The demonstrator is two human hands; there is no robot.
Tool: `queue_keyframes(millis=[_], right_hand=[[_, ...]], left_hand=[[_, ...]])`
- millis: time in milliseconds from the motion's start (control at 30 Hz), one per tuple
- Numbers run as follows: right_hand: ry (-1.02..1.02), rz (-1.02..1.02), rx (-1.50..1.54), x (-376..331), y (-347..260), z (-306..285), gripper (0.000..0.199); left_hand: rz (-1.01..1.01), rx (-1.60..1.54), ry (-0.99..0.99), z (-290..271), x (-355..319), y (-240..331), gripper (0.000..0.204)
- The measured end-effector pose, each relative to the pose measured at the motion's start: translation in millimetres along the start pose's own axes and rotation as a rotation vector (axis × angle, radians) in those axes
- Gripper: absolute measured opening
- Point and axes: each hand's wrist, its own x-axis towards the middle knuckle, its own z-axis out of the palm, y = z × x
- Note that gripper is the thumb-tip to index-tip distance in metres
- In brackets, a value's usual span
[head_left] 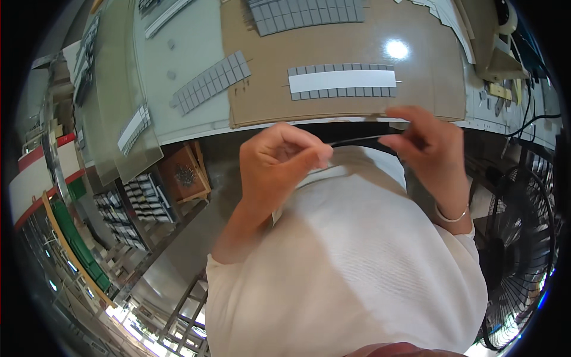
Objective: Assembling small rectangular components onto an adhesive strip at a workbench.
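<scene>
My left hand (282, 157) is closed in a pinch on one end of a thin dark strip (357, 140), in front of the table's near edge. The strip runs almost level to the thumb of my right hand (429, 140). That thumb presses at its other end, with the index finger raised apart above it; the remaining fingers curl inward and are partly hidden. Beyond my hands, a row of grey tiles with a white band (342, 81) lies on brown board, and thin pins stick out at its ends. A second row of grey tiles (212, 82) lies slanted to its left.
A larger grey tile block (306, 13) lies at the back of the brown board (267, 107). A small banded piece (134, 130) rests on the glass sheet at left. Racks of pieces (146, 199) stand lower left. A black fan (517, 244) stands close on my right.
</scene>
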Motion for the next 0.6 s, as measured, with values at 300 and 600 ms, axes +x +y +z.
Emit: queue_keyframes(millis=[300,600], right_hand=[[0.08,-0.02,0.416,-4.8,19.7,-17.8,0.006],[0.307,-0.204,0.233,11.6,24.0,5.5,0.009]], left_hand=[[-0.01,-0.027,0.015,-5.5,3.1,3.2,0.006],[0.034,-0.054,-0.005,-4.4,-1.6,5.7,0.009]])
